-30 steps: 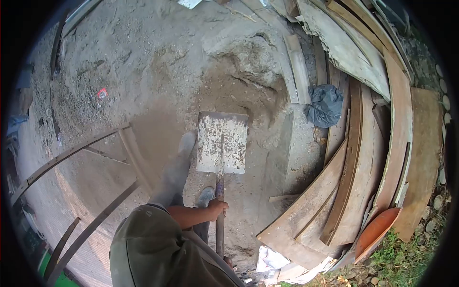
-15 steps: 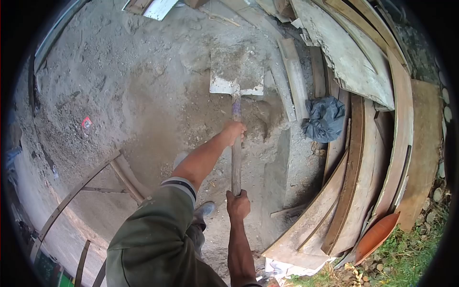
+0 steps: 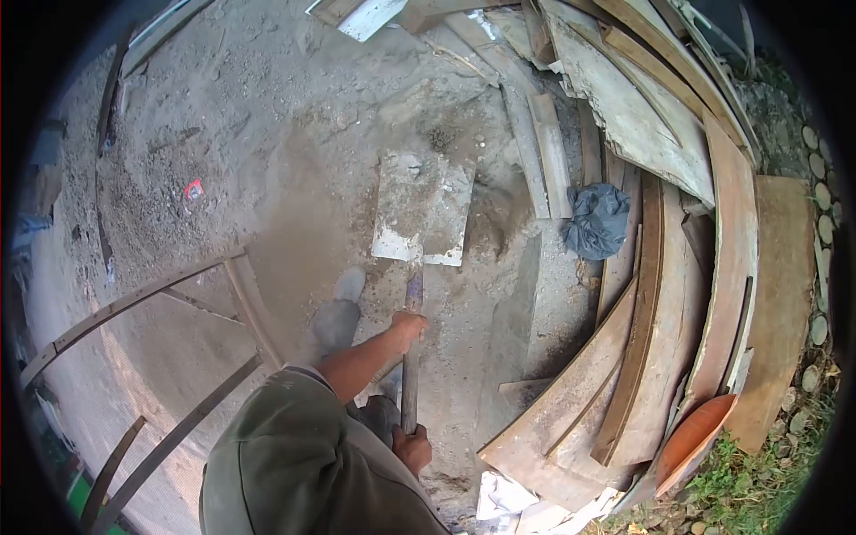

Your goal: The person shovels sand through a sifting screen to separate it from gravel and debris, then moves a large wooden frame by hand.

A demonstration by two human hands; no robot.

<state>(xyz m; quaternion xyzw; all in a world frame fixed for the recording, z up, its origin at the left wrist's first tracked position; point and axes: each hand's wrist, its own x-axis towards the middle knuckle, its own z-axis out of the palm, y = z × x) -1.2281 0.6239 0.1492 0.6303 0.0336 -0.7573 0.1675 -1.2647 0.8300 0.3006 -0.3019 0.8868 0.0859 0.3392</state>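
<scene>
A square-bladed shovel (image 3: 423, 207) lies low over the grey, dusty ground, with dry soil and grit spread across its blade. White bare metal shows along the blade's rear edge. Its wooden shaft has a purple band near the socket and points back toward my body. My left hand (image 3: 409, 326) is closed around the shaft a short way behind the blade. Farther back, my right hand (image 3: 413, 448) grips near the shaft's end, and my sleeve and body hide most of that arm. Beside the shaft stands my dusty shoe (image 3: 336, 323).
Old boards (image 3: 678, 303) are stacked along the right side. A black plastic bag (image 3: 596, 220) rests against them, beside a concrete ledge (image 3: 515, 303). A wooden frame (image 3: 143, 308) lies at the left. An orange curved piece (image 3: 694, 439) sits near the grass.
Both my hands and the shovel have come back toward my body, and the blade has left the spot farther forward. The view has also shifted slightly.
</scene>
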